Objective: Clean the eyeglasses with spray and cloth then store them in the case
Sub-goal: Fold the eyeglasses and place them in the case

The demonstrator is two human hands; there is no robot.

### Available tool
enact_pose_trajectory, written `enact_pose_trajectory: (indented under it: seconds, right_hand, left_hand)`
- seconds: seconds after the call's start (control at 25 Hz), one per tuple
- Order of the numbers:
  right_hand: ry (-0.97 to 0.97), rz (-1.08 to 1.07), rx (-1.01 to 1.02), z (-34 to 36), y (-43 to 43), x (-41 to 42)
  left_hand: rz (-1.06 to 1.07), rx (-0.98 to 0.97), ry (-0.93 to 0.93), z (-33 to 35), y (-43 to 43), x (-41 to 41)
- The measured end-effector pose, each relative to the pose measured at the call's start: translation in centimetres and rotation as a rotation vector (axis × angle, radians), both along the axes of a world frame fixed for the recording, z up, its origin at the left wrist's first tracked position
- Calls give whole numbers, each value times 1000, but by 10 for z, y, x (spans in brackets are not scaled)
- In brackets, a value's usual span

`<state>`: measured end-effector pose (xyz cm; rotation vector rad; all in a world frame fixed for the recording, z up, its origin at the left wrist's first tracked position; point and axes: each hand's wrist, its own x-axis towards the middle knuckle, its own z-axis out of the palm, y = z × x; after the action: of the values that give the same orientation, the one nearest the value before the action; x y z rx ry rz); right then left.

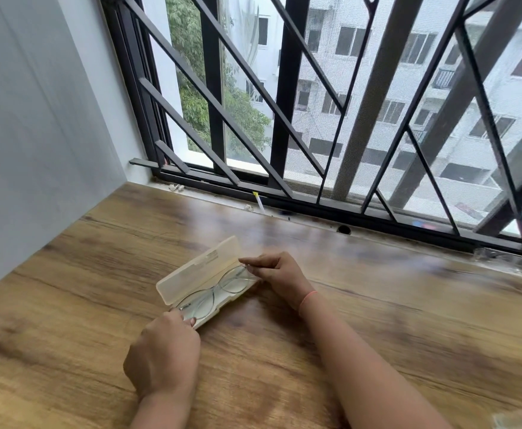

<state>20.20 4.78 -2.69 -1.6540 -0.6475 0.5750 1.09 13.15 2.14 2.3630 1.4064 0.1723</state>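
One pair of eyeglasses [219, 293] lies in one open case [198, 271].
Two hands: left hand [163, 351] and right hand [281, 274] each pinch a frame end.

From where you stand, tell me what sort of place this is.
Likely a home desk in an upper-floor flat: wooden tabletop, barred window, apartment block seen across and below.

ITEM: eyeglasses [215, 293] – thin frame, round clear lenses, lying lenses-up inside the case's lower tray | ITEM: case [198, 270] – slim, translucent cream plastic, lid open and raised, set diagonally on wooden table [392, 320]
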Motion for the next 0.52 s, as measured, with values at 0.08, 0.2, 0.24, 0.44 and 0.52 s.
enact_pose_trajectory:
  seconds: [0.08, 0.2, 0.24, 0.44, 0.52]
  right_hand:
    - [8, -8, 8, 0, 0, -1]
    - [34, -22, 24, 2, 0, -1]
    - [40, -28, 30, 2, 0, -1]
    - [67, -97, 18, 4, 2, -6]
    - [110, -78, 44, 5, 3, -6]
  left_hand:
    - [8, 6, -11, 0, 1, 0]
    - [11, 11, -4, 0, 2, 2]
    - [9, 13, 1, 0, 2, 2]
    - [11, 21, -14, 0, 1, 3]
    - [11, 20, -9, -1, 0, 3]
